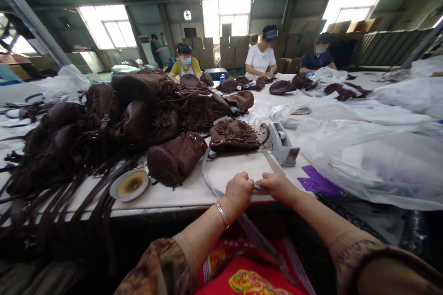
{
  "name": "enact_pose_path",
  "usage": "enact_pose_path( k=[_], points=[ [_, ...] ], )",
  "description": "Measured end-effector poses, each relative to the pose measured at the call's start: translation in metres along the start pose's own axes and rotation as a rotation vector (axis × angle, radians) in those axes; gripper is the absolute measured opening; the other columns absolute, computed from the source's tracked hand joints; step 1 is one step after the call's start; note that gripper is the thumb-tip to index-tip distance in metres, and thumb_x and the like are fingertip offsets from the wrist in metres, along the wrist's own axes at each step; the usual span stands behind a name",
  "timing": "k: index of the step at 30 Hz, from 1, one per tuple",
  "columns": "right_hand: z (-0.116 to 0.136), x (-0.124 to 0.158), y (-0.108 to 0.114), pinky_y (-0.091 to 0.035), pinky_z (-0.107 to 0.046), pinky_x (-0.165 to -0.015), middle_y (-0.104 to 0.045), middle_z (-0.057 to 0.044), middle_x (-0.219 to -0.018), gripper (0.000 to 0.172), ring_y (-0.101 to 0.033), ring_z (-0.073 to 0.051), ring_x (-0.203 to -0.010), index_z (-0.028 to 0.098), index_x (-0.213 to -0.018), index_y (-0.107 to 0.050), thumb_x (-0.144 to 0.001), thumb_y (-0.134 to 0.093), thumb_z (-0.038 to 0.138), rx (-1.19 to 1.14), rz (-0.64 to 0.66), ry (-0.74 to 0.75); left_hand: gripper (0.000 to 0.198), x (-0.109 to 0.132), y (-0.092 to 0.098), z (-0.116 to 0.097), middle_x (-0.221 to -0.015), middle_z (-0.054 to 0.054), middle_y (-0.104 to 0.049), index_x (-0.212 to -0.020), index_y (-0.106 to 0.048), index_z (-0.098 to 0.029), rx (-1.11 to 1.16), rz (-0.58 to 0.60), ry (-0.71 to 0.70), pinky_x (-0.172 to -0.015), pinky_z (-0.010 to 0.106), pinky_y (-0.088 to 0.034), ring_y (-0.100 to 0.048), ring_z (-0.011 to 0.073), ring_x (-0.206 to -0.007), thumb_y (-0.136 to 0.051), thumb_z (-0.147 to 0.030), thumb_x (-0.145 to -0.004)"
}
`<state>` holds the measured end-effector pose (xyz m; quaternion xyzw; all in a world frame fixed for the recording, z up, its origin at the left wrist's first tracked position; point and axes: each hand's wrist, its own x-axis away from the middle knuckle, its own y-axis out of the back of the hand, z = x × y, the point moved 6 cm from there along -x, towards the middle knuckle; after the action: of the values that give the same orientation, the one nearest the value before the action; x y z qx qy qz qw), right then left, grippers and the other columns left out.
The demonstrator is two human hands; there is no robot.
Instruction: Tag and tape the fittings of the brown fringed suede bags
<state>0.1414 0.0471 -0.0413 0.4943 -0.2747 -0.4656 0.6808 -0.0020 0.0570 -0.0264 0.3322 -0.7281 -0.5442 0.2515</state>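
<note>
At the table's near edge my left hand [238, 191] and my right hand [278, 187] are closed in fists, thumbs almost meeting. Both grip a pale grey, see-through plastic strip [251, 230], a short piece of which spans the gap between them. One end trails from my left hand down over my lap; another length curves up the table beside the bags. Just beyond my hands lie a fringed dark brown bag [235, 136] and a round-bottomed brown bag [176, 159] on its side. A grey tape dispenser [283, 145] stands past my right hand.
Brown bags [134, 120] with dangling straps are heaped on the left. A white dish [129, 184] with brownish liquid sits near the front edge. Clear plastic bags [377, 156] and purple tape [318, 180] lie to the right. Several co-workers [261, 57] are across the table.
</note>
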Motion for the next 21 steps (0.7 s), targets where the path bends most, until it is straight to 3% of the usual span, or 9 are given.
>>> enact_pose_path(
  k=[7, 16, 21],
  points=[
    [0.007, -0.009, -0.001, -0.034, -0.027, -0.066, -0.056, -0.003, -0.074, 0.018, -0.048, -0.015, -0.068, 0.019, -0.075, -0.065, -0.081, -0.053, 0.008, -0.022, 0.048, 0.150, 0.025, -0.014, -0.003, 0.003, -0.095, 0.010, -0.064, -0.093, -0.072, -0.016, -0.045, 0.032, -0.087, -0.076, 0.032, -0.046, -0.060, 0.0232, -0.088, -0.050, -0.027, -0.093],
    [-0.001, -0.014, 0.002, -0.043, -0.029, -0.076, -0.069, -0.007, -0.085, 0.016, -0.060, -0.020, -0.082, 0.018, -0.087, -0.064, -0.081, -0.052, 0.010, -0.192, -0.044, -0.055, 0.026, -0.023, 0.004, -0.003, -0.100, 0.007, -0.065, -0.118, -0.058, -0.020, -0.046, 0.007, -0.234, -0.079, 0.028, -0.048, -0.062, 0.0197, -0.089, -0.054, -0.030, -0.094],
    [-0.005, -0.011, 0.005, -0.046, -0.031, -0.082, -0.072, -0.008, -0.095, 0.029, -0.064, -0.022, -0.092, 0.019, -0.105, -0.067, -0.084, -0.047, 0.013, -0.279, -0.031, -0.060, 0.024, -0.025, 0.005, -0.006, -0.098, 0.005, -0.065, -0.113, -0.064, -0.022, -0.038, 0.008, -0.344, -0.077, 0.027, -0.045, -0.060, 0.0200, -0.090, -0.050, -0.029, -0.095]
  ],
)
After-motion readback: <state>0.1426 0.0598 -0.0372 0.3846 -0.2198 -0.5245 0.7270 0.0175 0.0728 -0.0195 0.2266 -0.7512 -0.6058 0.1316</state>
